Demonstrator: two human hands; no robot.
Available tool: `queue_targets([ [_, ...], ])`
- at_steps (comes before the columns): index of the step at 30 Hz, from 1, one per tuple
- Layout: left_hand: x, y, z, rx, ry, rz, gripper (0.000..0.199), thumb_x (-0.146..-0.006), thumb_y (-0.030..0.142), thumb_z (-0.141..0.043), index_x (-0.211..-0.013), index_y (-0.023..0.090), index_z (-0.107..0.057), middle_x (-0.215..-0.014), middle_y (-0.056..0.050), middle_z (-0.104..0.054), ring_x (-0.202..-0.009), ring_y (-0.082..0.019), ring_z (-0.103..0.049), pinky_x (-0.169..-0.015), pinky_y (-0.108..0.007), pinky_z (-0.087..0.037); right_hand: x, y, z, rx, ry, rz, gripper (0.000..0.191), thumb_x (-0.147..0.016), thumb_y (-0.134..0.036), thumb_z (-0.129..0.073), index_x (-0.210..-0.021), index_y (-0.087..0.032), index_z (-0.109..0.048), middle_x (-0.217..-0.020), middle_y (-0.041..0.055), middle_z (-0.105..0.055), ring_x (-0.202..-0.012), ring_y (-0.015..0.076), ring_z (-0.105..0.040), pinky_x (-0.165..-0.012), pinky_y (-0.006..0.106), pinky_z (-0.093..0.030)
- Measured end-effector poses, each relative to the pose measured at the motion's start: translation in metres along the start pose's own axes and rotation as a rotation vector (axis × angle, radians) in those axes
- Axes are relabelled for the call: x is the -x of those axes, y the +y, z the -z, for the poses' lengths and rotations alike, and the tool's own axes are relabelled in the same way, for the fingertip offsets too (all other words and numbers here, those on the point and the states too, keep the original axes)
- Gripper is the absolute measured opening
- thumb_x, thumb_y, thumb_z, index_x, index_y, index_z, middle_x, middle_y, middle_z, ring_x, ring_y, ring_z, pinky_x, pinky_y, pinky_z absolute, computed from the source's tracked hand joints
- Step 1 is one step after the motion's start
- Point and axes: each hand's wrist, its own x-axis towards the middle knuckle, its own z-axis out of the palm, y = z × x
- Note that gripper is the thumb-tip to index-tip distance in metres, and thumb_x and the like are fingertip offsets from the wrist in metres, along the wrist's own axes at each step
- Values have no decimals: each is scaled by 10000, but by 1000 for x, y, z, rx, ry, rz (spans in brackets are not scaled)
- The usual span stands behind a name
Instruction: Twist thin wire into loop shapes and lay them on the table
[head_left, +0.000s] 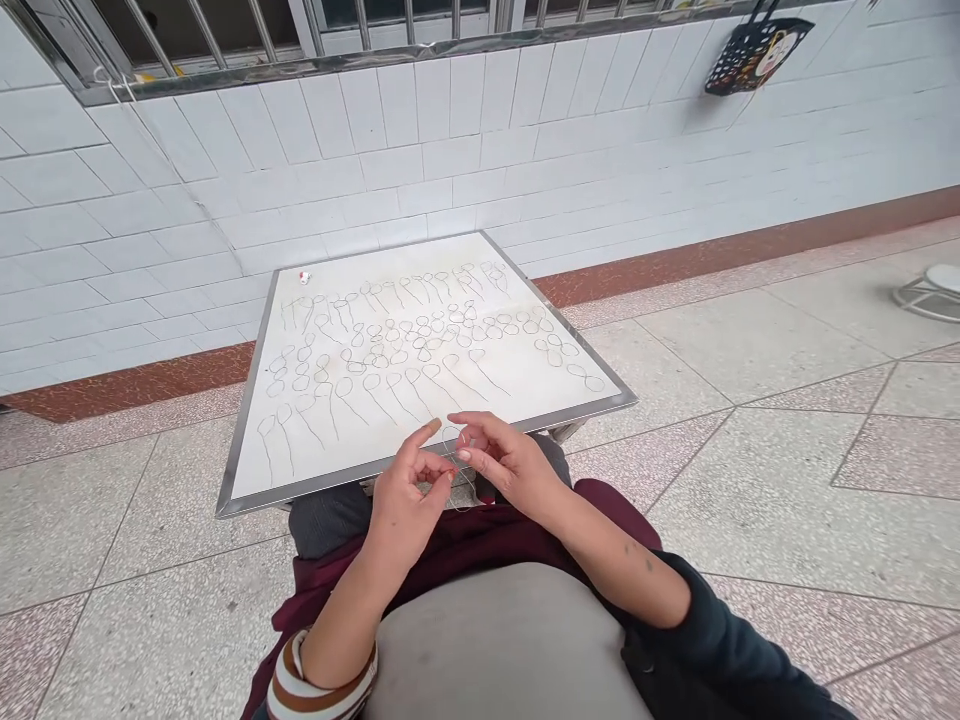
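Both hands meet over my lap, just past the near edge of a white table (390,440). My left hand (412,490) pinches a thin wire (463,480) between thumb and fingers. Close on its right, my right hand (506,460) has thumb and fingers curled around the looped upper part of the same wire. On the tabletop lie several thin wire pieces in rows: some are loops with long tails (375,385), others are small rings joined together (420,335).
A small red and white object (304,277) sits at the table's far left corner. Behind stands a white tiled wall (360,170) with a barred window. A dark patterned bag (757,55) hangs at upper right, and a round stool (941,285) stands at far right.
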Motion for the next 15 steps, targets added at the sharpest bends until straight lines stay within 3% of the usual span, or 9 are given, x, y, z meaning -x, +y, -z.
queue_targets([
  [4, 2, -3, 2, -100, 6, -71, 535, -823, 151, -567, -1342, 259, -495, -805, 19, -676, -739, -137, -590, -758, -287, -457, 3, 6, -4, -151, -45, -90, 204, -903, -363, -569, -1049, -233, -627, -744, -20, -582, -595, 99, -515, -559, 231, -446],
  [8, 0, -6, 5, -78, 92, -92, 469, -867, 196, -556, -1329, 259, -508, -833, 8, -668, -774, -134, -583, -794, -287, -451, 6, 13, -8, -209, -52, -118, 277, -921, -378, -527, -1158, -235, -542, -765, -15, -599, -606, 108, -536, -534, 224, -447],
  [11, -1, -7, 7, -56, 118, -82, 451, -880, 222, -558, -1326, 264, -511, -836, 6, -663, -744, -129, -570, -743, -272, -452, 7, 18, -9, -99, -31, -81, 293, -921, -359, -534, -1188, -238, -530, -821, 6, -602, -644, 118, -542, -552, 231, -459],
  [15, -3, -8, 9, -87, 98, -82, 454, -876, 230, -575, -1325, 273, -518, -830, 9, -667, -693, -121, -553, -711, -267, -450, 7, 21, -9, 114, 24, 24, 147, -896, -343, -587, -972, -218, -599, -852, 29, -597, -686, 135, -547, -604, 253, -469],
])
